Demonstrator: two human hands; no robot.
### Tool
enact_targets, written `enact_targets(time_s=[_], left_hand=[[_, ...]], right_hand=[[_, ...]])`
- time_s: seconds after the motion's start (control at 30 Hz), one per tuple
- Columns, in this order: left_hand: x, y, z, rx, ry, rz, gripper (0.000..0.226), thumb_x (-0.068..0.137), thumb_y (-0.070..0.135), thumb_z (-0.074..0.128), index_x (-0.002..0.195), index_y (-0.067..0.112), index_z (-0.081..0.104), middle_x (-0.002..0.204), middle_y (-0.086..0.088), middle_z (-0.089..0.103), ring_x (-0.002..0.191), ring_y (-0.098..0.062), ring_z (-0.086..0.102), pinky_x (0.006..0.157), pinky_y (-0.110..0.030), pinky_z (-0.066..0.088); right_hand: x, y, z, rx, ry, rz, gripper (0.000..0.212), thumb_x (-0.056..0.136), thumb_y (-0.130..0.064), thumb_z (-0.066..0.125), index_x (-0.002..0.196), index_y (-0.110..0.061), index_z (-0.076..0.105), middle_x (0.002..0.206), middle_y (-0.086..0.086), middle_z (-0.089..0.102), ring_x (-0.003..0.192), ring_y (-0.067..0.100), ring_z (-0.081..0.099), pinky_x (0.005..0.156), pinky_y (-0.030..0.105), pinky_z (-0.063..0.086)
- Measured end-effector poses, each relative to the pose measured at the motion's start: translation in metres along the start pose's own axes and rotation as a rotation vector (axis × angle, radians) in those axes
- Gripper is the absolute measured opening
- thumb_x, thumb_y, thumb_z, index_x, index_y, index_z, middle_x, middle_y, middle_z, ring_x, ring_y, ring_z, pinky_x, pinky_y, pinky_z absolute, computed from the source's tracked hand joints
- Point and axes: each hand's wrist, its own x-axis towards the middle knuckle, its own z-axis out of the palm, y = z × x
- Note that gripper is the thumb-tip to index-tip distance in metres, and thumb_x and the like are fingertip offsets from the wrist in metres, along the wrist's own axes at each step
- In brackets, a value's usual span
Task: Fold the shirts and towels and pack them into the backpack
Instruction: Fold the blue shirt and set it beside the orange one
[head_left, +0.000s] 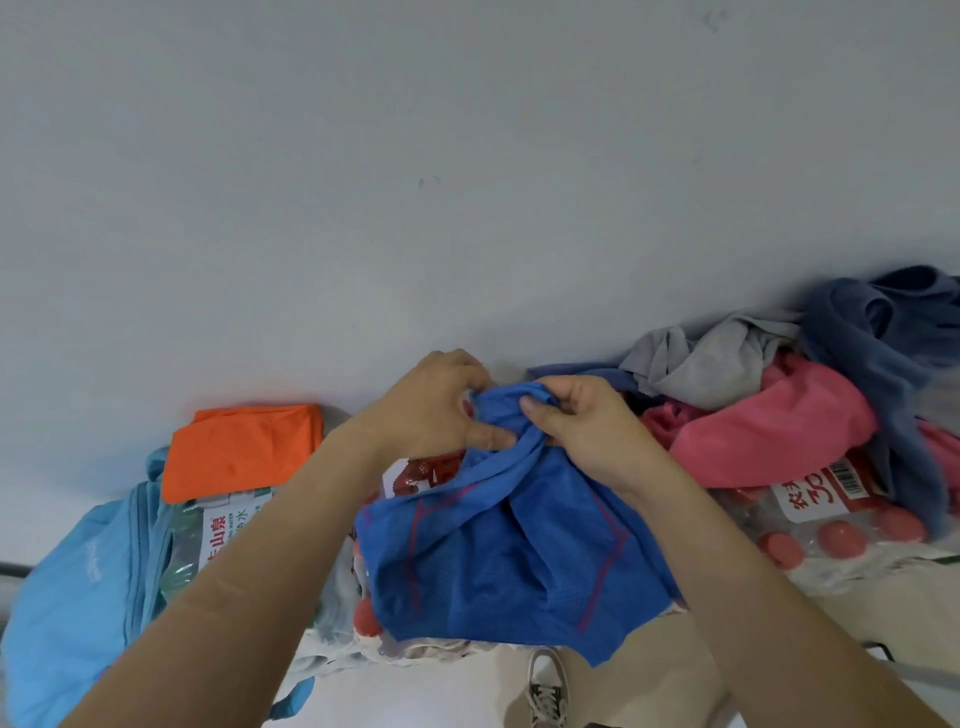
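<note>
Evidently both hands are busy with the blue shirt (493, 561). The left hand (436, 410) and right hand (576, 431) sit close together, each with fingers and thumb curled round the bunched upper edge of the cloth. I'd guess they are hunting for the collar or shoulders so the shirt can hang straight before folding. The rest of it droops in front of the person, draped over shrink-wrapped packs of bottled water (831, 525), which serve as the working surface against the pale wall (363, 156).

To the left an orange shirt (244, 449) lies neatly folded on a water pack, just beside the light blue backpack (78, 587), probably parked there so it can go straight in. Whether the backpack is open I cannot tell.

To the right lies a loose heap within easy reach: a pink garment (769, 421), a grey cloth (711, 364) and a dark blue one (883, 332), all crumpled, so most of the folding looks undone. A shoe (545, 686) shows below.
</note>
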Motion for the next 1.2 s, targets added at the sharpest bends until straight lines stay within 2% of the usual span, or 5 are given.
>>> enact_targets(time_s=[0.2,0.5,0.63,0.8,1.2], left_hand=[[0.001,-0.038,0.008,0.08,-0.153,-0.12,0.047,0.064,0.049,0.077,0.097,0.017,0.071,0.115,-0.001,0.055,0.106,-0.021,0.048,0.091,-0.033,0.042],[-0.01,-0.044,0.011,-0.999,-0.064,-0.294,0.037,0.053,0.01,0.083,0.054,0.012,0.046,0.059,-0.007,0.044,0.057,-0.019,0.042,0.052,-0.028,0.031],[-0.012,-0.031,0.007,-1.18,-0.035,-0.237,0.037,0.06,-0.002,0.078,0.084,0.016,0.057,0.08,-0.011,0.063,0.068,-0.026,0.062,0.046,-0.026,0.048],[-0.016,-0.006,-0.01,-0.74,-0.329,-0.115,0.044,0.072,-0.015,0.068,0.106,0.013,0.063,0.091,-0.005,0.07,0.079,-0.018,0.069,0.062,-0.028,0.054],[-0.046,0.055,-0.049,-0.427,0.186,0.08,0.021,0.07,-0.007,0.038,0.078,0.011,0.047,0.065,0.006,0.046,0.057,-0.005,0.039,0.049,-0.016,0.03]], right_hand=[[0.0,-0.008,-0.02,0.079,-0.093,-0.021,0.02,0.097,-0.004,0.049,0.104,0.008,0.063,0.097,0.015,0.066,0.091,0.023,0.062,0.09,0.043,0.05],[-0.001,-0.023,-0.046,0.06,-0.131,0.096,0.018,0.098,-0.014,0.05,0.102,-0.003,0.063,0.078,0.0,0.058,0.066,0.006,0.053,0.048,0.015,0.044],[0.002,-0.028,-0.046,0.225,-0.025,0.14,0.018,0.099,-0.015,0.049,0.1,-0.009,0.065,0.092,0.003,0.064,0.085,0.015,0.065,0.057,0.028,0.058],[0.005,-0.035,-0.038,0.127,0.098,0.159,0.018,0.098,-0.023,0.051,0.099,-0.01,0.064,0.092,0.007,0.063,0.081,0.018,0.062,0.06,0.029,0.057],[-0.04,-0.084,-0.039,-0.429,0.097,-0.103,0.021,0.073,0.001,0.068,0.091,-0.007,0.062,0.079,0.0,0.065,0.064,0.005,0.058,0.058,0.021,0.049]])
